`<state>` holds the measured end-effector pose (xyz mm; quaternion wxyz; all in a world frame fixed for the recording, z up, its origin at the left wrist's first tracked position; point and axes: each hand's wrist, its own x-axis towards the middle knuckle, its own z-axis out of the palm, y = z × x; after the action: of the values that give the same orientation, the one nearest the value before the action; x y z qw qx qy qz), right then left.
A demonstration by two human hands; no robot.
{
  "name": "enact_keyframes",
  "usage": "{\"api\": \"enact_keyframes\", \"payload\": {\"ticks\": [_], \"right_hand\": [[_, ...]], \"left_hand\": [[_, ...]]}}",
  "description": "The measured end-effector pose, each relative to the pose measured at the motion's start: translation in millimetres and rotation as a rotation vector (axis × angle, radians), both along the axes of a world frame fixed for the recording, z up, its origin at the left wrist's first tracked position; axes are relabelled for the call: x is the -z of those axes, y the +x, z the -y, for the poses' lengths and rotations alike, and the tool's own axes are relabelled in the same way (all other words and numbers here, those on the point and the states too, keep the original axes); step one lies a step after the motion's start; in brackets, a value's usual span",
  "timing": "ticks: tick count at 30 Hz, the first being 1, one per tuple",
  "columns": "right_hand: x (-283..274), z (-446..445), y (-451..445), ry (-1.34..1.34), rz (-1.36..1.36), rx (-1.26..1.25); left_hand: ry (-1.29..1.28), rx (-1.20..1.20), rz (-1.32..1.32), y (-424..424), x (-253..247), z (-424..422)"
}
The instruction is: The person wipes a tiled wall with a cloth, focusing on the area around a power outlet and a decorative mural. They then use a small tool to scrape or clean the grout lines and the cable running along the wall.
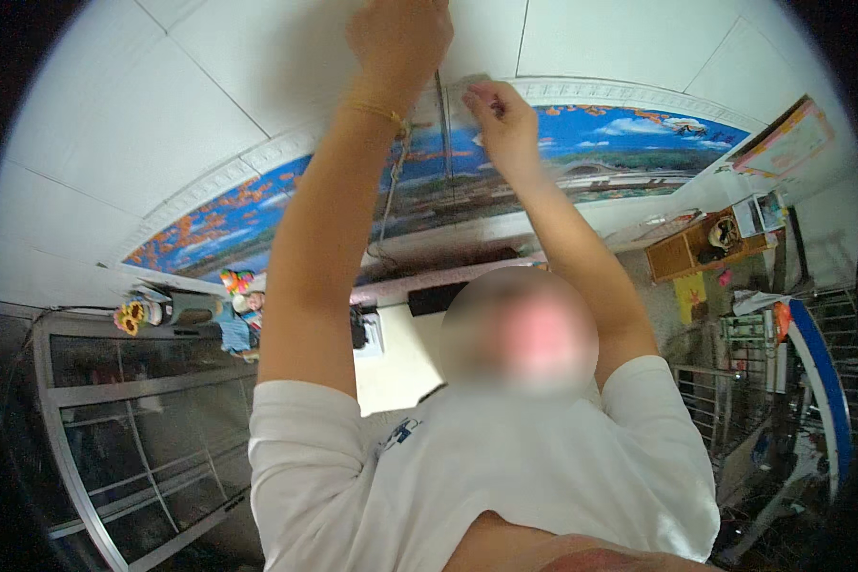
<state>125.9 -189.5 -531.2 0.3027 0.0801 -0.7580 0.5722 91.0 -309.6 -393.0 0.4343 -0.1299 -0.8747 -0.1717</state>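
Note:
Both my arms stretch up in front of a blue landscape mural (pixel 608 143). My left hand (pixel 400 32) is bent in a fist-like shape at the top edge, before white panels (pixel 207 64); its fingertips are cut off. A yellow cord bracelet (pixel 372 109) circles that wrist. From near it hangs a thin pale cord (pixel 393 179). My right hand (pixel 504 125), a little lower, has thumb and fingers drawn together by the mural's white moulding (pixel 600 89). Anything small in either hand is too blurred to tell. A narrow dark strip (pixel 443 136) runs between the hands.
Artificial sunflowers (pixel 129 317) and a doll (pixel 247 307) are at the left, above glass panes in a metal frame (pixel 89 397). At the right are a wooden cabinet (pixel 676 250), metal racks (pixel 711 390) and a curved blue-edged panel (pixel 829 400). A round patch in the middle is blurred.

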Motion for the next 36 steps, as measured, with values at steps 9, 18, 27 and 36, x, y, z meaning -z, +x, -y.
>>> {"api": "enact_keyframes", "payload": {"ticks": [9,18,27,36], "right_hand": [[-15.6,53.4,-19.7,0.202,-0.201,0.279],[-33.7,58.1,-20.1,0.116,-0.374,0.102],[-31.3,37.7,-34.5,0.338,-0.556,-0.011],[-28.7,31.1,-39.5,0.362,-0.478,-0.050]], "left_hand": [[0.002,-0.089,0.157,9.5,-3.2,4.6],[0.051,0.002,0.049,12.9,-3.0,4.6],[0.035,0.143,-0.126,16.9,-3.0,13.7],[-0.057,0.235,-0.334,-3.2,-51.4,31.2]]}}
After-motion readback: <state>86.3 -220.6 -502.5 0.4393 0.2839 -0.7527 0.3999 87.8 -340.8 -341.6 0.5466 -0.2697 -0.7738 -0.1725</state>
